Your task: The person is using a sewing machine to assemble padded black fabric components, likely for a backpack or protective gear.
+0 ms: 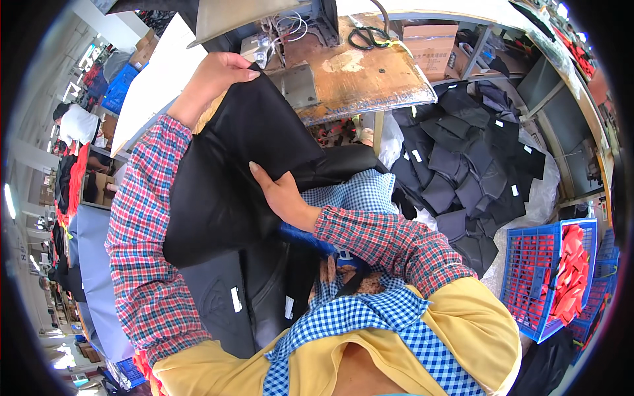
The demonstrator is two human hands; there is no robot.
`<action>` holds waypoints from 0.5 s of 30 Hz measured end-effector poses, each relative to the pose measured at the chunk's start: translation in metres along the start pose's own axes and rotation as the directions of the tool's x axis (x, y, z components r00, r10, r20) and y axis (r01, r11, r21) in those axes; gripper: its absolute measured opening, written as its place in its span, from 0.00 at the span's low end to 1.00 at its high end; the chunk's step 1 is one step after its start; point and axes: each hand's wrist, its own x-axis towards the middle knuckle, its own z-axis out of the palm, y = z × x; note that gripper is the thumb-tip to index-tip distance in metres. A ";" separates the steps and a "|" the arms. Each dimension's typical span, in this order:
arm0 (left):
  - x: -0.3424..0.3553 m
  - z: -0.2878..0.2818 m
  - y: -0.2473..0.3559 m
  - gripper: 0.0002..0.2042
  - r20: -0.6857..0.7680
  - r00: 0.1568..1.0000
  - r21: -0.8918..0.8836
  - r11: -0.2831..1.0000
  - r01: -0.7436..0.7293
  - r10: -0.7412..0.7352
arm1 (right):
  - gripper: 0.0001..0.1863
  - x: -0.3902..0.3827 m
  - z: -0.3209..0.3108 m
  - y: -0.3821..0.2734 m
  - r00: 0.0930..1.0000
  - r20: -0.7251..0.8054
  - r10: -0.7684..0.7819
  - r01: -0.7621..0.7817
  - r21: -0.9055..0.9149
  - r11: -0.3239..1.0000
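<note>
A large piece of black fabric (257, 119) hangs between my two hands, in front of the sewing machine (290, 46) and across its table edge. My left hand (214, 78) pinches its upper corner close to the machine's needle area. Lower down, my right hand (288, 199) grips the fabric with the thumb on top; its other fingers are hidden behind the cloth. Below, more dark pieces (221, 303) with white labels lie over my lap, partly covered by the held fabric.
Black-handled scissors (368, 38) lie on the worn wooden machine table (356, 72). At right is a heap of labelled dark pieces (462, 165). A blue crate (528, 270) with red pieces stands at lower right. Another person (78, 125) is at far left.
</note>
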 end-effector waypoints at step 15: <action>-0.001 0.002 0.004 0.14 0.022 1.000 0.051 0.999 0.005 -0.006 | 0.16 -0.004 0.002 -0.001 0.999 -0.020 -0.043 0.042 -0.028 0.999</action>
